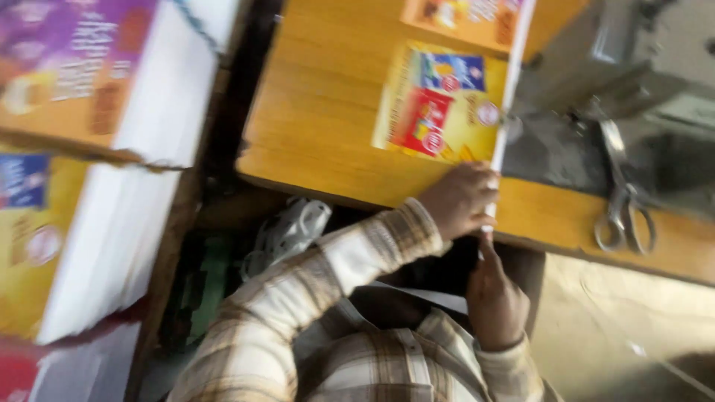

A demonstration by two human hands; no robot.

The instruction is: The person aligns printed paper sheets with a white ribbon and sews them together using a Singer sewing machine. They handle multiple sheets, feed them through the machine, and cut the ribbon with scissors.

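A flat printed sheet (439, 100), yellow with red and blue pictures, lies on the wooden table (328, 112). Its white right edge runs down toward the table's front edge. My left hand (460, 199) is closed on the lower end of that white edge. My right hand (495, 301) comes up from below the table front, with its fingers touching the same lower end of the sheet. Both sleeves are plaid, cream and brown.
Metal scissors (624, 197) lie on the table at the right, beside a grey machine (596, 89). Tall stacks of printed sheets (112, 164) stand at the left. A white bundle (287, 231) sits under the table.
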